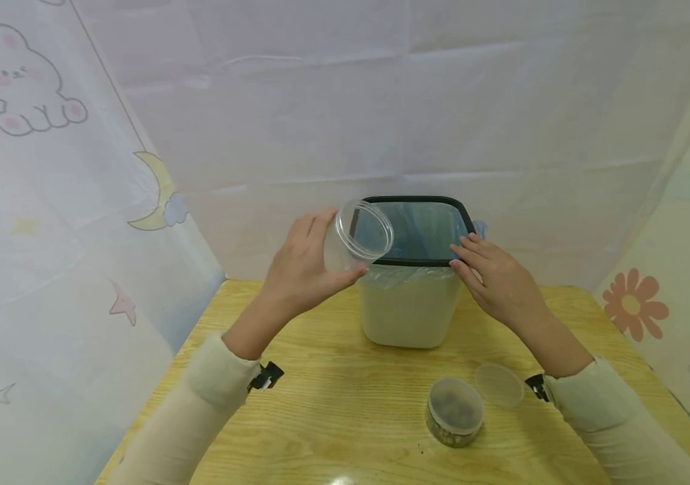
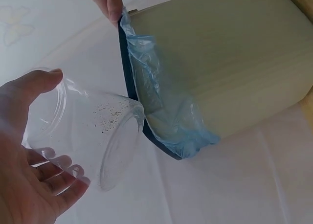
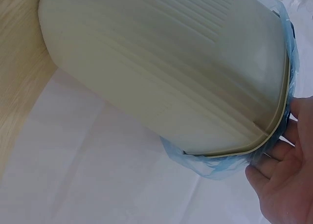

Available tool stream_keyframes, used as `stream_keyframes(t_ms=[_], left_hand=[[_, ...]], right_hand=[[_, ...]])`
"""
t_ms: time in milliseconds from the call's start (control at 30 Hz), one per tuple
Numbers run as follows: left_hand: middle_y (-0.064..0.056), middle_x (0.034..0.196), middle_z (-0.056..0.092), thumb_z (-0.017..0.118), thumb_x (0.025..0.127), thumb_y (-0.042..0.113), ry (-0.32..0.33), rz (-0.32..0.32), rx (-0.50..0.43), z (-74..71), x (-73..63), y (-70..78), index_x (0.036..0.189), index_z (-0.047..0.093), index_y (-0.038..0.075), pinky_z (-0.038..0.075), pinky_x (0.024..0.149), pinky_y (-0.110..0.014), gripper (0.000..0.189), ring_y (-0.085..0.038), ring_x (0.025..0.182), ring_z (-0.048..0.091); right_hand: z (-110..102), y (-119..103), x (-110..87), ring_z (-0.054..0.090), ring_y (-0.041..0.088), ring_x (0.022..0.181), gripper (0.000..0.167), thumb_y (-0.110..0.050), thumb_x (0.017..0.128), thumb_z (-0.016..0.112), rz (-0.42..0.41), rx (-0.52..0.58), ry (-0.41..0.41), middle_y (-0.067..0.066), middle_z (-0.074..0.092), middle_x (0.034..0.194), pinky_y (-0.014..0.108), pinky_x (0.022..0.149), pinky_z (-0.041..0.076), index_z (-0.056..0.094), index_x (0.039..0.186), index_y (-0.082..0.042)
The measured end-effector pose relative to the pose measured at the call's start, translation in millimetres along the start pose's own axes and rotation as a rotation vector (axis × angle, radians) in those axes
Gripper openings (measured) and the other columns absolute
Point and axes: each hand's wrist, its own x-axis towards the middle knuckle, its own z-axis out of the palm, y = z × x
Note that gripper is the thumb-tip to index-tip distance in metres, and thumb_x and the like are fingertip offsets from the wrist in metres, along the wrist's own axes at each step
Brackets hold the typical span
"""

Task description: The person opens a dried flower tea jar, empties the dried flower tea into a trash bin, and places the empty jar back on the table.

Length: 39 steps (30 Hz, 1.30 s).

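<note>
My left hand grips a clear plastic jar, thumb on one side and fingers on the other. The lidless jar is tilted, its mouth at the left rim of a pale trash bin. Small dark specks cling inside the jar in the left wrist view. A blue plastic bag lines the bin and folds out under its black rim ring. My right hand holds the rim at the right front corner, fingers over the edge; in the right wrist view, the bag partly hides its fingertips.
On the wooden table, a short lidded jar with dark contents stands near the front. Beside it lies a loose translucent lid. A few dark crumbs lie by the jar. Printed cloth hangs behind the bin and along both sides.
</note>
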Motion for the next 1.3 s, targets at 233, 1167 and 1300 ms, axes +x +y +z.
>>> stream_keyframes(t_ms=[233,1167,1300], left_hand=[[-0.012,0.133,0.055,0.084,0.077,0.050,-0.044,-0.056,-0.104,1.5,-11.2,1.8,0.150,0.041,0.004,0.048,0.101,-0.046,0.096,-0.027,0.123,0.051],[-0.005,0.137,0.054,0.085,0.078,0.044,-0.158,-0.180,-0.373,10.4,-57.8,7.1,0.144,0.045,0.013,0.051,0.099,-0.043,0.083,-0.019,0.122,0.053],[0.000,0.138,0.053,0.086,0.078,0.044,-0.176,-0.187,-0.392,13.0,-64.2,7.5,0.147,0.043,0.017,0.051,0.100,-0.042,0.085,-0.016,0.125,0.052]], right_hand=[[0,1,0.9,0.047,0.041,0.137,0.040,-0.021,0.102,0.061,-0.005,-0.007,-0.002,0.024,0.057,0.141,0.057,0.112,0.038,0.062,0.137,0.000],[-2,-2,-3.3,0.048,0.040,0.137,0.040,-0.019,0.100,0.064,-0.024,0.001,0.020,0.023,0.059,0.140,0.056,0.111,0.039,0.063,0.135,0.000],[-2,-2,-3.8,0.049,0.040,0.137,0.040,-0.019,0.100,0.065,-0.025,-0.005,0.030,0.022,0.059,0.139,0.057,0.111,0.039,0.064,0.135,0.000]])
